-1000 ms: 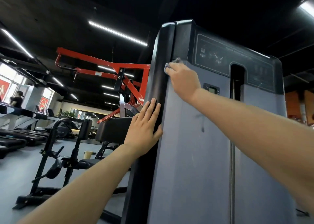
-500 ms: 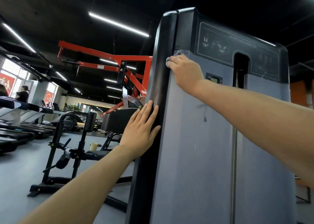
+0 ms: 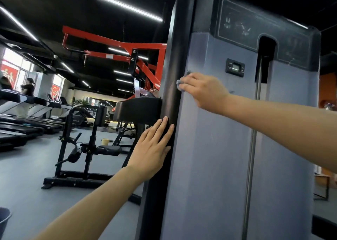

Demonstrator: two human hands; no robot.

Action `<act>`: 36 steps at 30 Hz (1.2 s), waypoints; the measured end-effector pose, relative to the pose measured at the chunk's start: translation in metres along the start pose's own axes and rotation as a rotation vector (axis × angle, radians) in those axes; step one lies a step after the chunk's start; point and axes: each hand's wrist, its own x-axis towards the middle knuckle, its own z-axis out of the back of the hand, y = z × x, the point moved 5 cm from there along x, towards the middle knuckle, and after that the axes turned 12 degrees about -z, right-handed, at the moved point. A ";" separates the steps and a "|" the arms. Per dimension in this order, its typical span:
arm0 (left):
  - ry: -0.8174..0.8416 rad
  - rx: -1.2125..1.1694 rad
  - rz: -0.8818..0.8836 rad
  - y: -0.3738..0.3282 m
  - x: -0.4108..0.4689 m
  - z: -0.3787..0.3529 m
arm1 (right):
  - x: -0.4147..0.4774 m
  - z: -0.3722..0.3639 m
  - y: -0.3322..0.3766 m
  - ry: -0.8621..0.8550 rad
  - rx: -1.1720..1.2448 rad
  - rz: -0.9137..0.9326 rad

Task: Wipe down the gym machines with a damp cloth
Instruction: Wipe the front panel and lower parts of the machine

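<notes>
The hall is dim under a black ceiling, lit by thin white strip lights [image 3: 127,6] running high above and to the left of the left hand [image 3: 151,148]. Windows [image 3: 12,64] far to its left are blown out to white. Both forearms are softly and evenly lit. The right hand [image 3: 204,92] is smeared by motion blur (the cloth [image 3: 179,84] at its fingertips is just a pale smudge), while the left hand is sharper. A dull sheen runs down the black column [image 3: 173,57] between the hands. Straight lines bow toward the frame edges.
</notes>
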 end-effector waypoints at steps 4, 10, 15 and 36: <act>-0.025 -0.043 0.030 -0.015 -0.009 -0.002 | 0.017 0.004 -0.005 0.003 -0.063 -0.235; -0.002 -0.103 0.065 -0.032 -0.037 -0.013 | -0.041 -0.003 0.056 0.041 0.049 -0.260; 0.037 -0.185 0.075 -0.050 -0.083 -0.028 | -0.112 -0.004 0.116 0.142 0.101 -0.138; 0.064 -0.280 0.066 -0.072 -0.149 -0.045 | -0.191 -0.017 0.203 0.196 0.305 -0.238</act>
